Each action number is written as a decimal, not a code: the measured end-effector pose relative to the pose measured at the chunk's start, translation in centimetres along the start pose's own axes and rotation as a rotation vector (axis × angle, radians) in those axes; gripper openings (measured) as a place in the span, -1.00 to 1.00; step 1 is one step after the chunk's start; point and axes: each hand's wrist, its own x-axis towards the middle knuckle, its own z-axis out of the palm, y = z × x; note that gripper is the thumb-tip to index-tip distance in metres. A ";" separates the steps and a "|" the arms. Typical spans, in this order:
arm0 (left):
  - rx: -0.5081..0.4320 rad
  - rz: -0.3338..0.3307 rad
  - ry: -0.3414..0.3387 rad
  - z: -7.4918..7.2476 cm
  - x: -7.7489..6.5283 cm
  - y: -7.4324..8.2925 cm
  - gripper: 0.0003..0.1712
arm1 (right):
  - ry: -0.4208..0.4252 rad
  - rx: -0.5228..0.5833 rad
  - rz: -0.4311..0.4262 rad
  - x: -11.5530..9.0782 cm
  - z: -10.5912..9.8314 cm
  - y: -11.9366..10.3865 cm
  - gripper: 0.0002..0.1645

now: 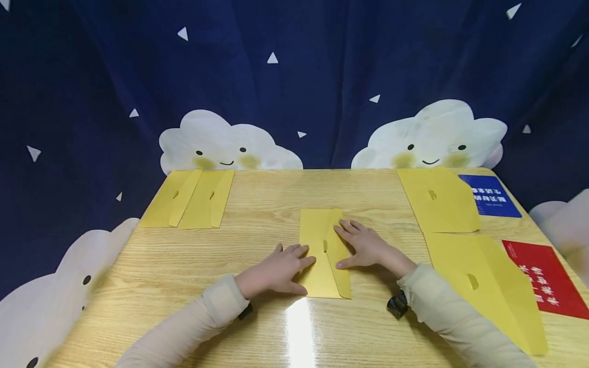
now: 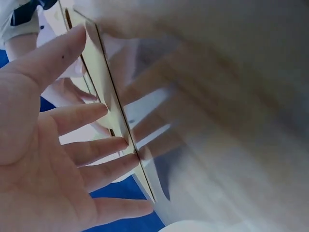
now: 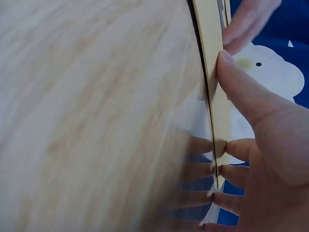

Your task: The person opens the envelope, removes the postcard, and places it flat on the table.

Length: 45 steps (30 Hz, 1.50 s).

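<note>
A yellow envelope point(image 1: 317, 271) lies on the wooden table in front of me, its flap folded over on the right side and a small slot near its middle. My left hand point(image 1: 280, 270) touches the envelope's left edge with spread fingers. On the flap side, my right hand point(image 1: 363, 246) rests its fingertips and thumb along the right edge, fingers fairly straight. In the left wrist view the left hand point(image 2: 58, 159) shows extended fingers against the envelope's edge. The right wrist view shows the right thumb point(image 3: 246, 92) touching the paper's top side.
Two yellow envelopes with folded flaps point(image 1: 207, 204) lie overlapping at the back left. On the right are two yellow envelopes with flaps spread out point(image 1: 483, 291), beside a blue card point(image 1: 494, 199) and a red card point(image 1: 549, 281). A dark blue curtain point(image 1: 317, 76) hangs behind the table.
</note>
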 end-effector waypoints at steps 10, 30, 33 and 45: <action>-0.215 -0.008 0.294 -0.7 3.7 -2.2 -0.41 | -0.024 -0.082 0.039 0.4 0.3 -0.1 0.17; -0.284 -0.063 0.192 0.3 7.8 -2.7 -0.46 | -0.030 -0.091 0.045 0.3 0.1 -0.2 0.15; -0.267 -0.057 0.181 0.2 7.9 -2.6 -0.55 | -0.033 -0.088 0.044 0.3 0.1 -0.2 0.15; -0.302 -0.047 0.136 -0.1 7.9 -2.6 -0.74 | -0.033 -0.088 0.048 0.3 0.1 -0.1 0.16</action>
